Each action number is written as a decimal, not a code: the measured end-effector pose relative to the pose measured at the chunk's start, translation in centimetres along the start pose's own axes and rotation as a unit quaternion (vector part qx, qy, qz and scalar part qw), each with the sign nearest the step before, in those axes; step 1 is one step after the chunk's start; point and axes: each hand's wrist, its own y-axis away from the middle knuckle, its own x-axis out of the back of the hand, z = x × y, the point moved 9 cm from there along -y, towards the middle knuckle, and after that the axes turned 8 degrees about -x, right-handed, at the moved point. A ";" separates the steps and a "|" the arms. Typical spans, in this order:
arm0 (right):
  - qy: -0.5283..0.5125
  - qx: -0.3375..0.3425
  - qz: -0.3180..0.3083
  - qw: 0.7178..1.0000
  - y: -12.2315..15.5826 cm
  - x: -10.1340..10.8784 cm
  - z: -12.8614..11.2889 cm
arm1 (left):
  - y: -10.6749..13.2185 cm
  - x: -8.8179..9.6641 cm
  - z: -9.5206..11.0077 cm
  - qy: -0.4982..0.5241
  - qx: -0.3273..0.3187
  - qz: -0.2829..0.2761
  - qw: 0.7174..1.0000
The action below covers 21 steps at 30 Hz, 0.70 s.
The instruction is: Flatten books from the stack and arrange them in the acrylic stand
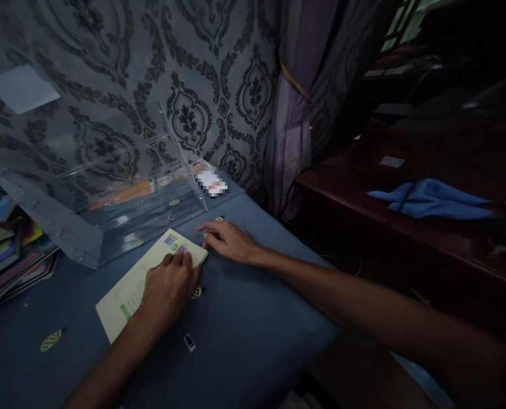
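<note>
- Far left, a stack of books point(5, 250) sits on the blue cloth point(244, 341), with a clear plastic box point(108, 187) beside it.
- The pale booklet point(127, 292) lies flat on the cloth, just before the box.
- My left hand point(168, 287) rests palm-down on it, fingers pressing its far corner and gripping nothing.
- My right hand point(229, 241) lies open on the cloth, just beside that corner.
- I judge I'm steadying the booklet. Any lift calls for a fingertip under its edge.
</note>
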 end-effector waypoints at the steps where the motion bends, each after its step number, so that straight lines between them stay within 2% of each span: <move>1: -0.004 0.000 0.000 1.000 0.0 0.0 0.0 | 0.0 0.0 0.0 0.002 0.001 0.001 1.000; 10: -0.020 0.006 0.004 1.000 0.0 0.1 -0.2 | 0.0 -0.2 0.0 0.003 0.012 -0.002 1.000; 16: -0.017 -0.001 -0.007 1.000 0.0 -0.1 -0.1 | -0.1 0.0 0.1 0.016 0.008 -0.017 1.000; 21: -0.023 0.016 0.010 1.000 0.1 0.3 -0.5 | 0.0 0.3 -0.4 0.033 0.004 -0.014 0.999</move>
